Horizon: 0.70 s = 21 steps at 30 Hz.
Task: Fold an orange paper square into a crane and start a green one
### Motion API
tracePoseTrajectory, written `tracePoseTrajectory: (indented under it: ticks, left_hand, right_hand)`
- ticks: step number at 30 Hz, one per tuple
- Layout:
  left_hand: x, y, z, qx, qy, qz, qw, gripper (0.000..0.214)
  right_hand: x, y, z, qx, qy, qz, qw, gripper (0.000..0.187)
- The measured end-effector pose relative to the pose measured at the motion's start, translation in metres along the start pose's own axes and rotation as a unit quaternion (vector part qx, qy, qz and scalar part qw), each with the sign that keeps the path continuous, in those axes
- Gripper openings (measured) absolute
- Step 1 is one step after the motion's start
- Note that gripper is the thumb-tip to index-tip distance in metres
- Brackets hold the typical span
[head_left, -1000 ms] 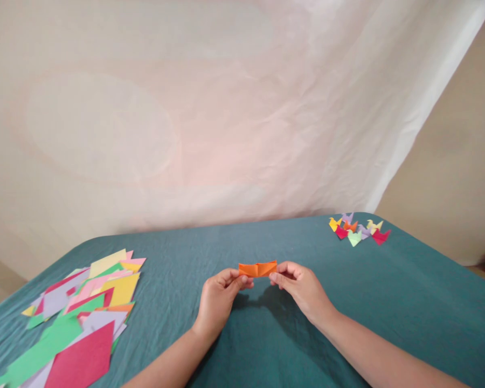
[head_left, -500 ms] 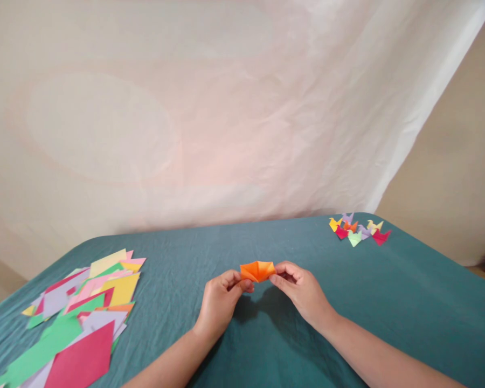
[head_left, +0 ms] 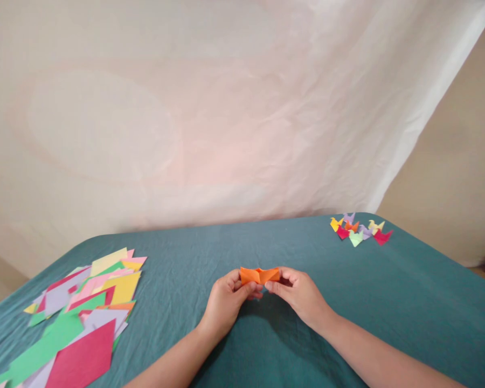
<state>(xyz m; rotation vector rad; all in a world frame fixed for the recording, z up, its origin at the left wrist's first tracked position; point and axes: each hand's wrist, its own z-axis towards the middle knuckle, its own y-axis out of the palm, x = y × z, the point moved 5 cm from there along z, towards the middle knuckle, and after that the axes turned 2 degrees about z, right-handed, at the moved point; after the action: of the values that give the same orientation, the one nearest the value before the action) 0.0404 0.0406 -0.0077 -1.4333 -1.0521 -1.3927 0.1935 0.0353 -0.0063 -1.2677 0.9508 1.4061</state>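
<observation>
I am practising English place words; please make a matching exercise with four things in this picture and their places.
1. small folded orange paper piece
2. loose pile of flat coloured paper sheets
3. cluster of small folded paper figures
4. creased white backdrop sheet

A. far right of the teal-covered table
B. behind the table
C. between left hand and right hand
D. near left of the table

Pairs: 1-C, 2-D, 3-A, 4-B

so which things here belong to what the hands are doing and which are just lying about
In hand: orange folded paper, pinched at its ends by the left hand and right hand.
Lying about: coloured paper sheets on the left, small folded paper figures far right, untouched on the teal cloth.
</observation>
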Motion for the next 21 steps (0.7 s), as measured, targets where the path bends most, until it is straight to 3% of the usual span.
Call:
tracePoseTrajectory:
  ticks: [10,17,21]
  left_hand:
    - [-0.007,-0.011,0.002,0.037,-0.008,0.06,0.998,0.015]
    - [-0.003,-0.01,-0.002,0.037,0.013,0.152,0.988,0.011]
    - [-0.001,-0.006,-0.004,0.025,0.01,0.155,0.987,0.011]
  right_hand:
    - [0.004,-0.008,0.0,0.045,0.028,-0.064,0.997,0.018]
    - [0.005,-0.008,-0.001,0.055,0.002,-0.109,0.993,0.012]
    - [-0.001,-0.003,-0.002,0.036,-0.026,-0.122,0.992,0.01]
